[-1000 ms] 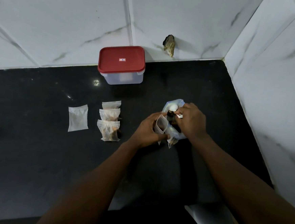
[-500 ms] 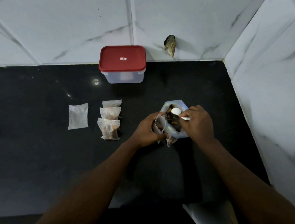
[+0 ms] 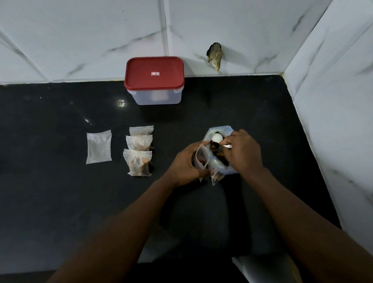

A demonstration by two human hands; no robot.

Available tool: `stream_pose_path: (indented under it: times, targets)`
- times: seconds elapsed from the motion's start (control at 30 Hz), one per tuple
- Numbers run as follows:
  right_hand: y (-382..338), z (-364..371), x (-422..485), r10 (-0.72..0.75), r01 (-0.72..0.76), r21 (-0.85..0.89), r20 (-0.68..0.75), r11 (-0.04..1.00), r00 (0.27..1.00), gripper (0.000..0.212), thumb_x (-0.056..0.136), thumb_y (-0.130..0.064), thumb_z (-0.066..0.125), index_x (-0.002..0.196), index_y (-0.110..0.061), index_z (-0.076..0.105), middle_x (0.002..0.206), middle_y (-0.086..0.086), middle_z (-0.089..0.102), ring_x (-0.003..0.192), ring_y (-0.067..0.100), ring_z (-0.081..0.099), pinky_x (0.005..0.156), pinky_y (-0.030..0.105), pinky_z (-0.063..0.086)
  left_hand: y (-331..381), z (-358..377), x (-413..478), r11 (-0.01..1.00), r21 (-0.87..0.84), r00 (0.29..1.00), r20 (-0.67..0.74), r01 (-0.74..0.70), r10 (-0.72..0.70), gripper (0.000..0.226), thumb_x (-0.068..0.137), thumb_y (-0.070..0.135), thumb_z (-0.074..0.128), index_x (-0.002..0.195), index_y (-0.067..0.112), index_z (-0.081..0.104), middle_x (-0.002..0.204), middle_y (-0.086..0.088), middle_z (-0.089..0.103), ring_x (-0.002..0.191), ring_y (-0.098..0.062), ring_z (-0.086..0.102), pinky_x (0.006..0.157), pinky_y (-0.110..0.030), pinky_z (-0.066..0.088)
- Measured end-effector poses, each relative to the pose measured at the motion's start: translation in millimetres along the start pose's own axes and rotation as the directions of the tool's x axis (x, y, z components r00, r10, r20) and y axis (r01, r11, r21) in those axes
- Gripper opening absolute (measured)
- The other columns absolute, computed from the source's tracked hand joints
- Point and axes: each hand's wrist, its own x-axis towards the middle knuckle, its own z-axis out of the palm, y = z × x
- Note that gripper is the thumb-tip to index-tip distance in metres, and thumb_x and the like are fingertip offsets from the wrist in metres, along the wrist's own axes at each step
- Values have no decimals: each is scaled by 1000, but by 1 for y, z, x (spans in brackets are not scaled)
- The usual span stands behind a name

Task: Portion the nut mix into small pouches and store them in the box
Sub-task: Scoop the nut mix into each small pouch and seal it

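Observation:
My left hand (image 3: 185, 163) holds a small clear pouch (image 3: 202, 157) with its mouth open, right beside the large plastic bag of nut mix (image 3: 218, 164). My right hand (image 3: 243, 153) grips a white plastic spoon (image 3: 217, 138), whose bowl sits at the bag's open top above the dark nuts. Three filled pouches (image 3: 139, 153) lie in a column on the black counter to the left. An empty flat pouch (image 3: 98, 146) lies further left. The clear box with its red lid (image 3: 154, 74) shut stands at the back against the wall.
The black counter (image 3: 43, 186) ends at white marble-tiled walls behind and on the right (image 3: 340, 108). A brownish lump (image 3: 215, 55) sticks to the back wall near the corner. The counter's front edge runs below my forearms.
My right hand has shifted slightly right and back, and the spoon's bowl has moved deeper over the big bag. The left hand has kept the open pouch in place.

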Motion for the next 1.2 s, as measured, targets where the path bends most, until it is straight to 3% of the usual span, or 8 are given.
stream_pose_path:
  times: [0.27,0.4,0.53,0.7,0.9,1.03,1.2]
  targets:
    - [16,-10,-17,-72,71,14,66,997,995,13,85,-22,73,96,-25,80,90,-2,65,80,12,57,63,26,42,-1,0,0,1000,-11,1000,7,3,-3,86,75,14,90,148,29,47,139,11,57,124,-1,59,99,-19,50]
    - [20,-17,-26,-70,68,83,16,994,997,13,86,-22,73,97,-21,80,90,0,68,85,15,59,69,34,51,-1,-1,-2,1000,-19,1000,14,13,-13,86,75,13,89,148,31,47,137,13,58,123,1,59,95,-17,51]
    - [17,-18,-21,-18,25,104,-66,994,998,12,87,-21,76,97,-16,80,83,0,67,83,14,56,65,30,43,0,0,-2,1000,-19,1000,12,12,-11,87,75,10,89,147,32,47,136,14,58,120,7,59,90,-9,50]
    - [10,-8,-13,15,-11,84,-42,996,999,14,86,-19,76,99,-20,80,88,1,67,84,16,58,66,27,35,0,1,-2,1000,-11,1000,6,3,-3,86,73,8,89,147,28,49,136,10,61,120,5,60,90,-8,49]
    - [10,-5,-15,-20,19,66,25,998,999,17,83,-16,78,99,-20,80,91,1,66,86,19,60,65,32,46,0,0,-3,1000,-15,1000,25,17,-17,87,74,10,89,149,28,48,135,11,60,120,7,60,89,-7,50]
    - [17,-15,-19,-58,54,54,66,997,996,14,86,-25,73,99,-27,79,94,-2,66,88,14,59,70,33,51,0,-1,-3,1000,-14,999,35,20,-20,87,75,8,88,149,29,47,135,13,59,119,11,58,87,-7,50]
    - [22,-29,-24,-19,22,133,-27,991,999,10,86,-21,77,96,-21,80,85,-2,67,85,15,58,67,40,52,0,-1,-6,999,-33,999,28,27,-26,85,75,5,87,148,26,49,132,14,59,115,16,58,85,-4,48]
